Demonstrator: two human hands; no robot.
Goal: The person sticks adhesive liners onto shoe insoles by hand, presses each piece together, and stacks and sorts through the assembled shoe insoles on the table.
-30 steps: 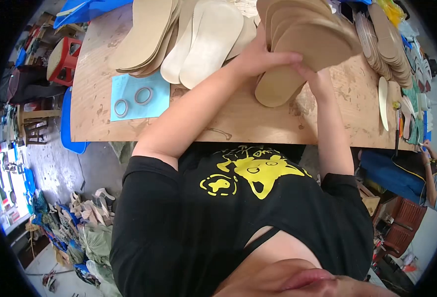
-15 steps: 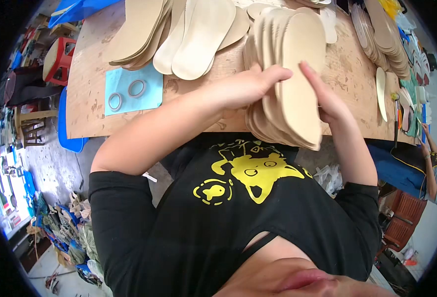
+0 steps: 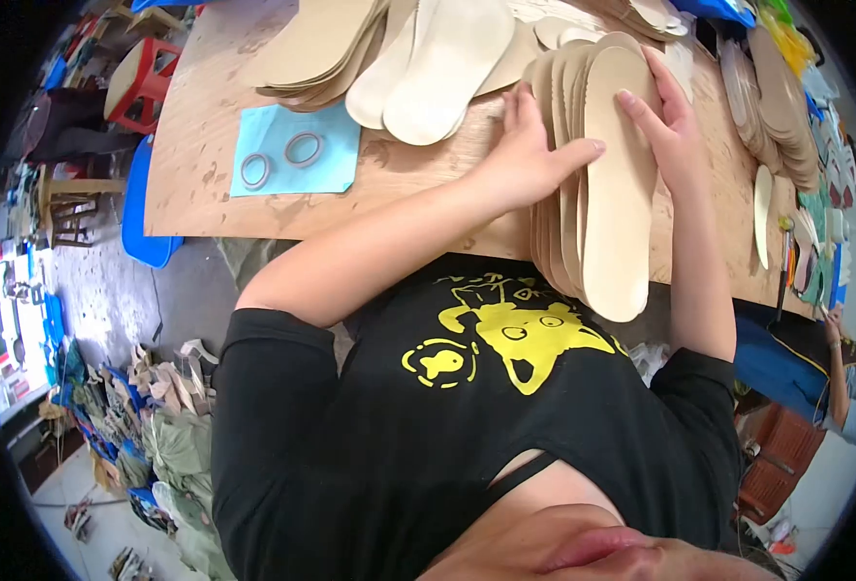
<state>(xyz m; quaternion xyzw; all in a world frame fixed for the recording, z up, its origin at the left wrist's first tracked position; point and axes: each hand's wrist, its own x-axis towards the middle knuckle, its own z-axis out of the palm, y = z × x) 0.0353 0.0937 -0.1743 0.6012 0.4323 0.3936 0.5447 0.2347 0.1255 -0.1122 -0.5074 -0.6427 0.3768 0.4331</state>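
A thick stack of beige shoe insoles [image 3: 617, 223] is held between my two hands near the table's front edge, fanned slightly to the left. My left hand [image 3: 536, 163] wraps the stack's left side, with its thumb across the edge of the top insole. On the right side, my right hand [image 3: 675, 131] grips near the upper end, its thumb on the top insole's face and its fingers along the far edge. Behind my left hand lie paler insoles [image 3: 447, 73] and another beige insole pile [image 3: 321, 48] on the wooden table [image 3: 205, 87].
Two tape rolls [image 3: 304, 149] rest on a blue sheet [image 3: 341, 179] at the left. More insole stacks [image 3: 781, 107] stand on the right, near a single insole [image 3: 762, 215] and tools [image 3: 786, 257]. A red stool [image 3: 145, 87] is beyond the left edge. Another person's arm [image 3: 838, 373] shows at far right.
My right hand has moved up to the stack's upper end, its thumb now on the top insole. The stack has turned to show a rounded lower end. The whole view has shifted.
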